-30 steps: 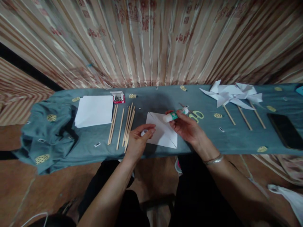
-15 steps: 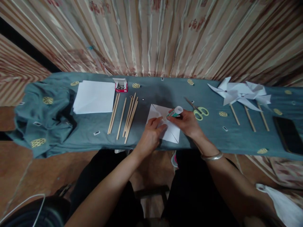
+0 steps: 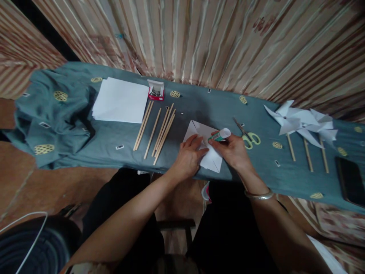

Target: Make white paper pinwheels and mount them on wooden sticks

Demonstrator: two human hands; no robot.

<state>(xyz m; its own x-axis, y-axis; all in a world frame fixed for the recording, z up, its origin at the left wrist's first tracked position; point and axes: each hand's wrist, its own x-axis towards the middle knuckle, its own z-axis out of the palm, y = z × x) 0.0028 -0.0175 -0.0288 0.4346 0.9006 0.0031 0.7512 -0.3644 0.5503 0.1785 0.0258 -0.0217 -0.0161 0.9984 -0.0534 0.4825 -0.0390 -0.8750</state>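
Observation:
A square white sheet of paper (image 3: 213, 160) with cut or drawn diagonal lines lies near the table's front edge. My left hand (image 3: 188, 156) rests on its left part, fingers and thumb apart, pressing it down. In my right hand (image 3: 233, 150) is a green and white glue stick (image 3: 220, 134), tilted, its lower end close to the middle of the sheet. Whether its tip touches the paper is hidden by my fingers. Just right of that hand lie scissors (image 3: 247, 136) with pale green handles.
To the left are several wooden sticks (image 3: 152, 133), a stack of white paper (image 3: 121, 101) and a small red box (image 3: 156, 91) of metal pins. Paper pinwheels (image 3: 303, 121) on sticks and a dark phone (image 3: 350, 180) lie right. Grey-green cloth (image 3: 134, 161) covers the table.
The whole view has tilted, shifting the table's left side up and its right side down. Both hands keep nearly the same places on the paper, with the glue stick still in the right.

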